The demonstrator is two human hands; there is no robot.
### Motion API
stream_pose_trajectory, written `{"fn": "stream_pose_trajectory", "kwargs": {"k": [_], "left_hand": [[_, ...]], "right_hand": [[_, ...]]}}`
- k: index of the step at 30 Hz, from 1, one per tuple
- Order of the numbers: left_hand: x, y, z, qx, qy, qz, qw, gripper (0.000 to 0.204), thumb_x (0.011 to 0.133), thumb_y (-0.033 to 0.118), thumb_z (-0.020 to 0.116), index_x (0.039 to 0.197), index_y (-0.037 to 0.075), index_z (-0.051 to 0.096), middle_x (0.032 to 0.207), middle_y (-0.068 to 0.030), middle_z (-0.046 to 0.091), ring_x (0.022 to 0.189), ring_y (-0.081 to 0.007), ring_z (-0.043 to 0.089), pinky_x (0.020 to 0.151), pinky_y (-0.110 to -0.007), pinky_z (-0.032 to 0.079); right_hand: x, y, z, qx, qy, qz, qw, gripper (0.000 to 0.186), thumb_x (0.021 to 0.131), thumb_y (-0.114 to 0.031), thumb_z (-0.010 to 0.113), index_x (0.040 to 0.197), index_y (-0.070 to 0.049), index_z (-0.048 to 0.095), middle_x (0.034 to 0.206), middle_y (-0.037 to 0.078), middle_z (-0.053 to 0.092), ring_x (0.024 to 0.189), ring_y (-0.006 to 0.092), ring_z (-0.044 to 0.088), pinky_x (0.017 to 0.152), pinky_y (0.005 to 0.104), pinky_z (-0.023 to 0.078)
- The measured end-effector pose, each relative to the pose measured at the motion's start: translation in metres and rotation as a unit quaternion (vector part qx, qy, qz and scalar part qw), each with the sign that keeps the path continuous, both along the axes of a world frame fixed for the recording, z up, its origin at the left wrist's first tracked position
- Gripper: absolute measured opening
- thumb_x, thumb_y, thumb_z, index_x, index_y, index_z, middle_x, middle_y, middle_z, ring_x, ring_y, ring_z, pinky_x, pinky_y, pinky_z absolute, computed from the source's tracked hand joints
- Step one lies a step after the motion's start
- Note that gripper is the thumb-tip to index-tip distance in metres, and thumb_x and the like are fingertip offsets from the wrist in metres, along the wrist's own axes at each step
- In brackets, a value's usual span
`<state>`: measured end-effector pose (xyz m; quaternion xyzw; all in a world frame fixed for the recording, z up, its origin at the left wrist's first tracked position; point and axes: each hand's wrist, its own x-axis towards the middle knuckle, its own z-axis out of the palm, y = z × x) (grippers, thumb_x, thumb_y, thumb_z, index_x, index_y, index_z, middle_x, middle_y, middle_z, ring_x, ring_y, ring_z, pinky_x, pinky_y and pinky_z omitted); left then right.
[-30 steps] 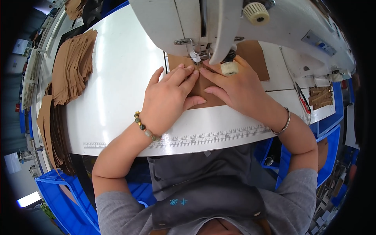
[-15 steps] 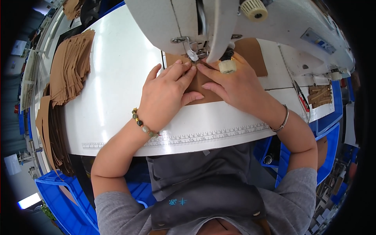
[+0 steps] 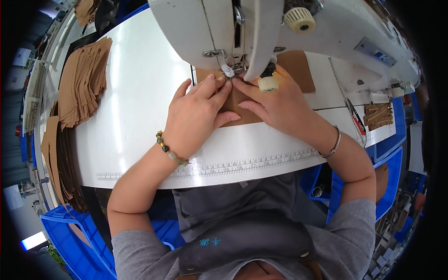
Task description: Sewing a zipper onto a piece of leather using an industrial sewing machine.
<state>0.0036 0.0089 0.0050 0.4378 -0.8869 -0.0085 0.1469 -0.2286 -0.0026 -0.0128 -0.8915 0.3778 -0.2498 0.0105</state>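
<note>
A flat brown leather-like piece [image 3: 249, 117] lies under the presser foot [image 3: 228, 71] of a white sewing machine [image 3: 212, 32]. Both of my hands rest on the piece, one on each side of a line running toward me from the needle area. My left hand [image 3: 193, 111] is open, its fingers stretched forward and fingertips pressing close to the foot, its thumb out to the right. My right hand [image 3: 288, 101] lies open opposite, index finger reaching to the foot and thumb on the piece. A machine knob hides part of its fingers. The needle tip cannot be made out.
Fanned brown strips [image 3: 84, 84] lie on the left of the white table [image 3: 140, 102]. Longer strips [image 3: 56, 158] hang over its left edge. Red-handled snips [image 3: 357, 119] and small brown pieces [image 3: 378, 115] lie at right. Blue bins [image 3: 77, 233] stand below; a printed ruler scale runs along the front edge.
The whole view has shifted slightly. Both hands keep nearly the same pose on the brown piece, which seems to have slid a little away from me under the foot.
</note>
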Motion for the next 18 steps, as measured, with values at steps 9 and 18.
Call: {"fn": "stream_pose_trajectory", "kwargs": {"k": [9, 18], "left_hand": [[0.0003, -0.0009, -0.0029, -0.010, 0.008, -0.002, 1.000, 0.062, 0.083, 0.049, 0.075, 0.130, 0.008, 0.071, 0.130, -0.0052, 0.068, 0.126, -0.0250, 0.062, 0.108, -0.046, 0.048], [0.0008, -0.0011, -0.0038, -0.031, 0.002, -0.002, 1.000, 0.061, 0.085, 0.050, 0.074, 0.131, 0.011, 0.071, 0.130, -0.0039, 0.069, 0.117, -0.0237, 0.066, 0.108, -0.046, 0.048]], "right_hand": [[0.0007, 0.0014, -0.0008, -0.005, -0.012, 0.002, 1.000, 0.033, 0.084, -0.029, 0.079, 0.109, -0.008, 0.074, 0.116, 0.009, 0.071, 0.124, 0.0298, 0.061, 0.112, 0.0518, 0.043], [0.0018, 0.0014, -0.0030, 0.002, -0.019, 0.001, 1.000, 0.031, 0.084, -0.031, 0.079, 0.106, -0.008, 0.076, 0.114, 0.008, 0.072, 0.123, 0.0297, 0.061, 0.114, 0.0525, 0.041]]}}
